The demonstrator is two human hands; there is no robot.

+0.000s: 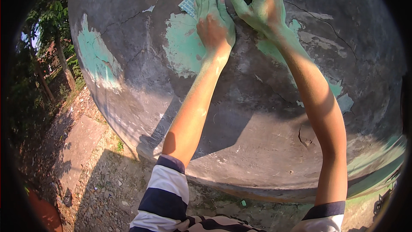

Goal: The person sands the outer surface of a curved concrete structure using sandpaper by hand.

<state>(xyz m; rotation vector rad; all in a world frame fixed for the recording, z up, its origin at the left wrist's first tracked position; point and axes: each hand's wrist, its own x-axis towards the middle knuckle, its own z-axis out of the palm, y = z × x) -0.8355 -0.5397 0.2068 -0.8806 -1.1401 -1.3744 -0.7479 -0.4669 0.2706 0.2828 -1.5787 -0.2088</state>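
Observation:
My left hand (211, 25) lies with its fingers together over a sheet of sandpaper (188, 6), pressing it to the dark grey wall (253, 124). The sheet's pale back carries blue print, and one corner sticks out above the fingertips. Beneath this hand is a patch of light green paint (182, 45) with ragged edges. My right hand (262, 8) is close by on the right, thumb stretched toward the left hand and fingers curled in. Whatever those fingers hold, if anything, is hidden. Green dust coats both hands and the right forearm.
Another flaking green patch (96, 56) is on the wall at the left, and thin cracks (330, 23) run across the surface. Stony ground (107, 189) with a flat slab (83, 146) lies at the lower left. Trees (60, 47) stand beyond the wall's left edge.

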